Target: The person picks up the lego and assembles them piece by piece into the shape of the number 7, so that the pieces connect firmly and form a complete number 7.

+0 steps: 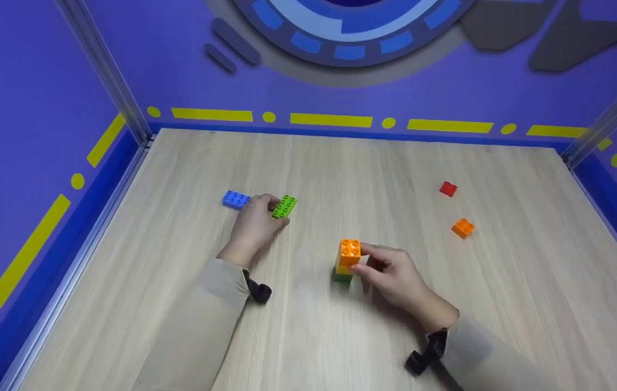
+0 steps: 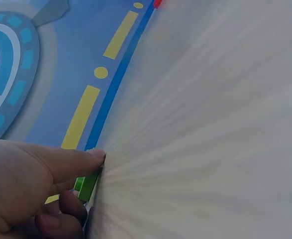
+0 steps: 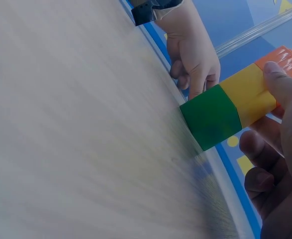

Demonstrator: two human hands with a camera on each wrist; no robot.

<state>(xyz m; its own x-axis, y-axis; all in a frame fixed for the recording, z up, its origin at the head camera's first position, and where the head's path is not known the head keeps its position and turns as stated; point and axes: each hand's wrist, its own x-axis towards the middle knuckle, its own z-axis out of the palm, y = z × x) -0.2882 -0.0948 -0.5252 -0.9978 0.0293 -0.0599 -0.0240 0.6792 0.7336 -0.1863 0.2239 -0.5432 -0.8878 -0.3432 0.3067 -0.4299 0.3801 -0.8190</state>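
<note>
Toward the left of the table, my left hand (image 1: 255, 224) pinches a light green building brick (image 1: 285, 206) between thumb and fingers. The left wrist view shows this green brick (image 2: 88, 186) partly hidden behind the fingers. A blue brick (image 1: 235, 199) lies just left of that hand, its right end covered by it. Near the middle, my right hand (image 1: 395, 274) grips an upright stack by its upper part, thumb on the near side. Its orange brick (image 1: 350, 248) is on top, a yellow brick (image 3: 247, 94) in the middle and a dark green brick (image 3: 211, 118) at the bottom.
Over on the right of the wooden table (image 1: 308, 336) lie a small red brick (image 1: 448, 189) and, nearer, another orange brick (image 1: 463, 228). Blue and purple panels (image 1: 189, 87) with yellow marks wall in the back and sides.
</note>
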